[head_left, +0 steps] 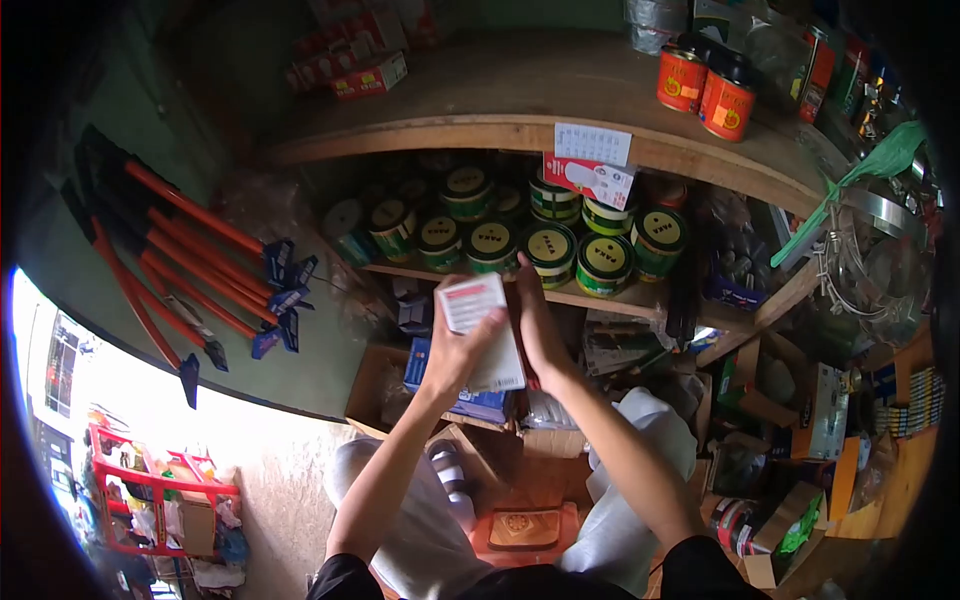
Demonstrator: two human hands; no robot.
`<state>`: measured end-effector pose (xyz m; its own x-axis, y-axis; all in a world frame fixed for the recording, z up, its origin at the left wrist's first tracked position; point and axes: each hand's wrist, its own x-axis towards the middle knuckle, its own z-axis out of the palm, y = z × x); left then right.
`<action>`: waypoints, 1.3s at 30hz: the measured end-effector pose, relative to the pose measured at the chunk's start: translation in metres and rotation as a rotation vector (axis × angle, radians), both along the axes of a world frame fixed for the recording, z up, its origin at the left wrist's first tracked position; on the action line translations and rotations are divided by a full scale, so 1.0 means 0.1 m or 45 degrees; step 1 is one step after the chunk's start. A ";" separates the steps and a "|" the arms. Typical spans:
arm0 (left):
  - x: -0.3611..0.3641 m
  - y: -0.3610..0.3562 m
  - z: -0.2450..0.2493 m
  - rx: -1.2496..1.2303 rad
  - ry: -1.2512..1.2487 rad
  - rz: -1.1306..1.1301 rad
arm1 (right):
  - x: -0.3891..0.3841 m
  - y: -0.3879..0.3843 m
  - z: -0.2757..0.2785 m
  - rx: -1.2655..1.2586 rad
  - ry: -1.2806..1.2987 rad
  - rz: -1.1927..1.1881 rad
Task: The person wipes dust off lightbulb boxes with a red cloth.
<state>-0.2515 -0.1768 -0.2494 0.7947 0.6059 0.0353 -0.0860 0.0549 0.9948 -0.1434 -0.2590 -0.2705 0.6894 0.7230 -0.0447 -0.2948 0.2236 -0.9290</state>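
Observation:
A white carton box [497, 350] with a red stripe, lines of print and a barcode stands tilted in front of me. My left hand [459, 349] is closed around its left side, the thumb across the printed face. Along the box's right side is my right hand [541, 335], fingers stretched out and pointing up, palm turned towards the box. Just behind the hands, green and yellow tins [492, 243] line a low shelf. Below the box, blue boxes [478, 405] sit at knee height between my legs.
Above runs a wooden shelf [470, 128] with red boxes [370, 75] and orange tins [727, 104]. Orange-framed hacksaws [200, 265] hang on the left wall. Open cartons [768, 385] crowd the right. A red rack [165, 487] stands at lower left.

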 end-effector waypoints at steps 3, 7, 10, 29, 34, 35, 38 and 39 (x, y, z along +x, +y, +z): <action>-0.03 -0.14 -0.14 0.040 -0.016 -0.043 | 0.11 0.00 -0.07 0.014 -0.032 0.018; 0.06 -0.01 -0.17 -0.067 -0.079 0.069 | 0.00 0.12 -0.13 0.100 -0.113 -0.001; 0.08 0.18 -0.17 -0.352 -0.023 0.206 | -0.15 0.15 -0.31 -0.036 -0.617 0.084; -0.16 0.37 -0.35 -0.670 -0.179 0.034 | -0.33 0.11 -0.25 0.156 -0.979 0.244; -0.16 0.25 -0.23 -0.486 0.056 0.166 | -0.16 0.11 -0.15 0.223 -0.589 0.205; -0.16 0.22 -0.23 -0.446 0.047 0.179 | -0.08 0.06 -0.13 0.156 -0.528 0.133; -0.17 0.20 -0.14 -0.444 0.079 0.031 | -0.04 -0.01 0.10 0.112 -0.596 -0.029; -0.14 0.14 -0.11 -0.444 0.076 0.080 | 0.01 0.00 0.05 0.100 -0.706 -0.064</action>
